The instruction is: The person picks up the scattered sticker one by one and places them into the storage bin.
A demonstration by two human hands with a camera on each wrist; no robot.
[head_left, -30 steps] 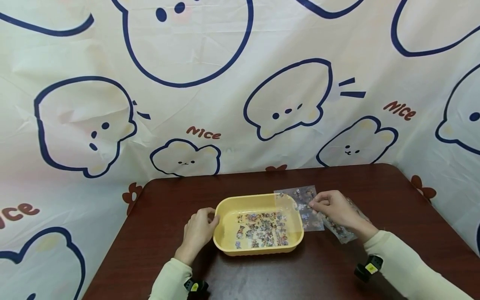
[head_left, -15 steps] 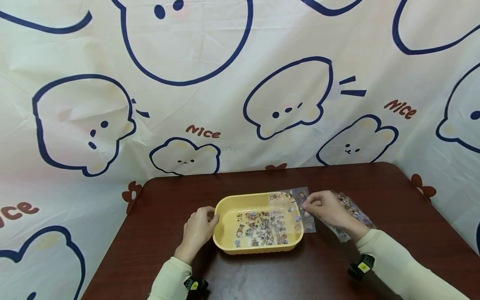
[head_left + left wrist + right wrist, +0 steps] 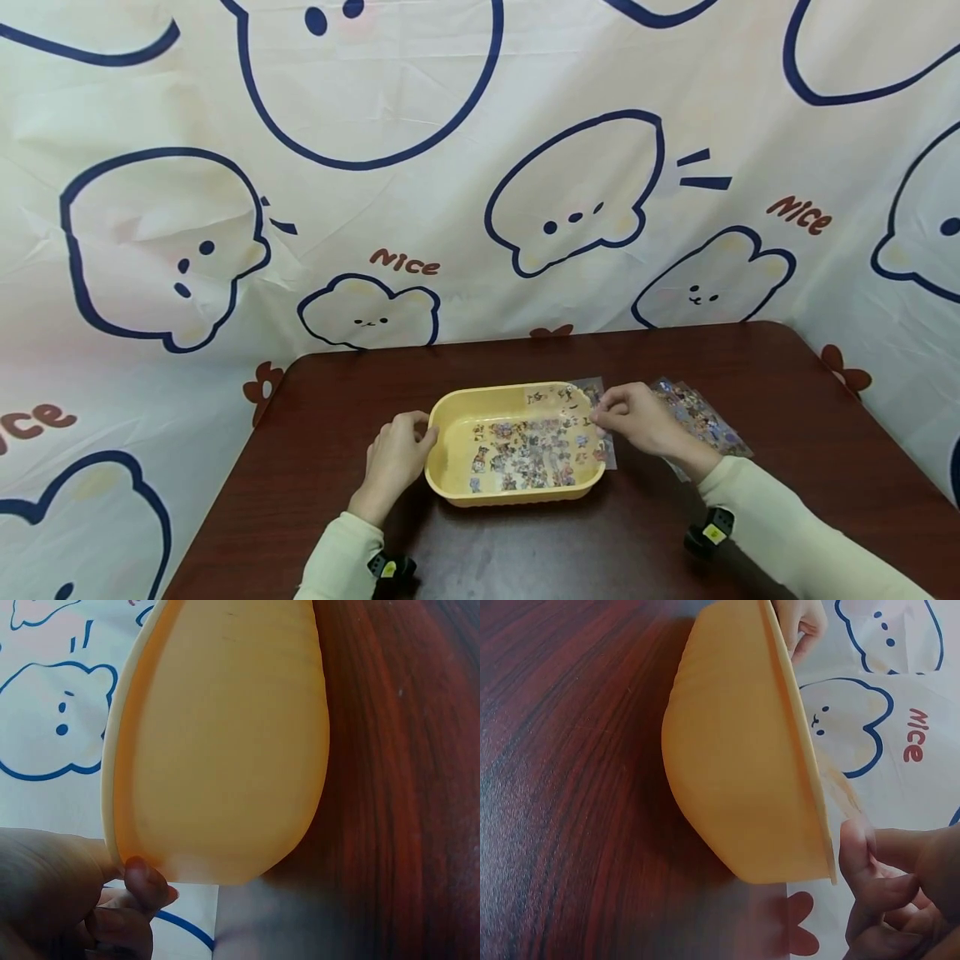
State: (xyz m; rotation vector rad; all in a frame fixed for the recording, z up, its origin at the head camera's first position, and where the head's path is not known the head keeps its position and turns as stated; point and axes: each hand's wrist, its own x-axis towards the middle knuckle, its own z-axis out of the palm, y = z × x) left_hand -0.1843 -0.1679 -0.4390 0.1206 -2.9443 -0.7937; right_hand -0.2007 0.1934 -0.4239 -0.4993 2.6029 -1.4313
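A yellow plastic basin (image 3: 457, 467) stands on the table, with printed stickers (image 3: 525, 457) showing on its floor. My left hand (image 3: 397, 457) pinches the basin's left rim; in the left wrist view the thumb (image 3: 146, 881) lies against the outer wall below the rim. At the opposite end, my right hand (image 3: 633, 418) pinches a clear sticker sheet (image 3: 570, 417) between thumb and fingertips. The sheet reaches over the right rim, its left part above the basin's inside. The right wrist view shows the basin's outer wall (image 3: 742, 750) and the fingers just beyond the rim.
A fanned stack of more sticker sheets (image 3: 705, 417) lies on the dark brown table (image 3: 360, 375), right of the basin and partly behind the right forearm. A cloth backdrop (image 3: 465, 208) with cartoon drawings rises behind the table and at both sides.
My right hand has moved left with the clear sticker sheet, which now covers more of the basin's right side. More of the stack at the right shows. The left hand stays at the rim.
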